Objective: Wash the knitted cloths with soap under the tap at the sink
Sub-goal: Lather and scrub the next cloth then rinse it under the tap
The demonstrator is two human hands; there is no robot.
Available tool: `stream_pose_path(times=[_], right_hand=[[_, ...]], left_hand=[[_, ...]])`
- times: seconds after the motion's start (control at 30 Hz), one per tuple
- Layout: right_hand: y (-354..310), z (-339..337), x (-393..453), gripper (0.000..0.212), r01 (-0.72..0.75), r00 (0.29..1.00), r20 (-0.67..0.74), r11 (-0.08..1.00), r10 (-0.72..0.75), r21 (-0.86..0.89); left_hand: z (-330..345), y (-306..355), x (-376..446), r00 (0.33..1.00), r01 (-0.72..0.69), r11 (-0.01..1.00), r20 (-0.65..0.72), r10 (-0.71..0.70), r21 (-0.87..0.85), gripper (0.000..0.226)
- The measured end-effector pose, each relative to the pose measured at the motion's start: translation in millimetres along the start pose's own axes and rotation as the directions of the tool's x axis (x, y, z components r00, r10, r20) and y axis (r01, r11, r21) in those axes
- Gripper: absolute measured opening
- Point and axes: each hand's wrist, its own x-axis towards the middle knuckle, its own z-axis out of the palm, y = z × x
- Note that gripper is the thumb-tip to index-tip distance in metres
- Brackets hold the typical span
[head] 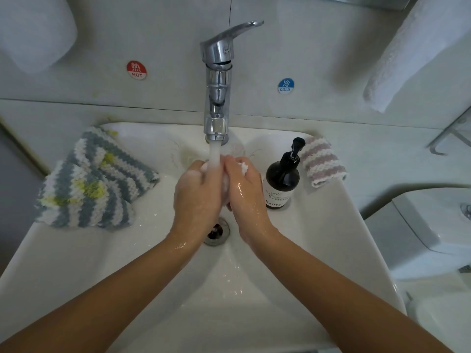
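Both hands (219,189) wring a cloth (244,167) (sudsy) under the tap (218,80).

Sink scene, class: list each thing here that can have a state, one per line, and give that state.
Tap: running, water falling on the hands.
Left hand: soapy, gripping a small white cloth.
Right hand: wet, gripping the same cloth.
Soap bottle: upright on the sink rim.
Grey striped cloths: piled on the left rim.
Pink striped cloth: folded on the right rim.
Drain: open.
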Motion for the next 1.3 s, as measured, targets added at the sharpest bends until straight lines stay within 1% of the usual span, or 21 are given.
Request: stream_pose_path(times=[0.1, 0.17, 0.27, 0.33, 0.43, 0.5, 0.57, 0.67, 0.73, 0.8, 0.83, 0.93, 1.0, 1.07, 1.17, 1.23, 1.3], right_hand=[[-2, -1, 0, 0.041, -0.004, 1.0, 0.011, 0.998, 0.004, -0.058], [-6, -2, -1, 0.053, 0.0, 0.999, 0.041, 0.994, 0.004, -0.107], [-11, -6, -1, 0.05, -0.007, 1.0, 0.025, 0.989, 0.011, -0.147], [-10, -8, 0, 0.049, 0.003, 1.0, -0.008, 0.989, -0.004, -0.146], [-4, -6, 1, 0.058, 0.023, 1.0, 0.011, 0.987, -0.021, -0.159], [-4, -5, 0, 0.056, 0.008, 1.0, 0.031, 0.987, -0.003, -0.163], [-4, -5, 0, 0.049, -0.002, 0.999, 0.046, 0.991, 0.008, -0.13], [-6, -6, -1, 0.022, 0.008, 0.997, 0.079, 0.997, -0.002, -0.07], [-7, -6, -2, 0.014, 0.012, 0.995, 0.096, 0.999, -0.008, -0.045], [-6, -7, -1, 0.017, 0.023, 0.995, 0.096, 0.998, -0.018, -0.05], [-5, -8, 0, 0.017, 0.034, 0.996, 0.088, 0.997, -0.028, -0.071], [-2, -10, 5, 0.016, 0.06, 0.997, 0.042, 0.995, -0.057, -0.085], [-1, -13, 8, 0.017, 0.084, 0.996, -0.003, 0.994, -0.084, -0.072], [-2, -15, 10, 0.021, 0.099, 0.995, -0.027, 0.994, -0.101, -0.049], [-3, -15, 9, 0.027, 0.098, 0.994, -0.037, 0.995, -0.099, -0.033], [-5, -13, 7, 0.03, 0.113, 0.993, -0.041, 0.993, -0.114, -0.037], [-7, -12, 4, 0.033, 0.115, 0.993, -0.036, 0.992, -0.117, -0.044]], left_hand=[[-1, 2, -3, 0.999, -0.053, 0.998, -0.002, 0.053, 0.024, 0.031], [-2, 2, -3, 0.998, -0.061, 0.997, -0.01, 0.061, 0.048, 0.035], [0, 3, -2, 0.999, -0.026, 0.999, -0.025, 0.026, 0.021, 0.04], [1, 3, -3, 0.999, -0.046, 0.999, -0.009, 0.046, 0.014, 0.042], [0, -1, -5, 0.996, -0.091, 0.996, 0.007, 0.091, -0.008, 0.033], [-2, -3, -4, 0.994, -0.111, 0.993, -0.015, 0.112, 0.031, 0.021], [-4, -2, -1, 0.992, -0.115, 0.992, -0.046, 0.118, 0.055, 0.026], [-9, 1, 6, 0.988, -0.123, 0.992, -0.093, 0.124, 0.023, 0.019], [-10, 1, 11, 0.988, -0.109, 0.994, -0.108, 0.106, -0.021, 0.029], [-11, -1, 12, 0.994, -0.077, 0.996, -0.079, 0.075, -0.034, 0.041], [-11, -1, 11, 0.996, -0.072, 0.997, -0.051, 0.071, -0.019, 0.043], [-9, -2, 8, 0.996, -0.073, 0.996, 0.058, 0.07, 0.058, 0.035], [-7, -3, 6, 0.993, -0.062, 0.995, 0.11, 0.052, 0.084, 0.039], [-6, -2, 7, 0.993, -0.055, 0.994, 0.107, 0.045, 0.093, 0.043], [-6, 2, 8, 0.995, -0.087, 0.985, 0.058, 0.079, 0.147, 0.032], [-8, 3, 10, 0.991, -0.135, 0.98, 0.021, 0.133, 0.145, 0.032], [-10, 3, 13, 0.989, -0.145, 0.979, -0.01, 0.148, 0.144, 0.03]])
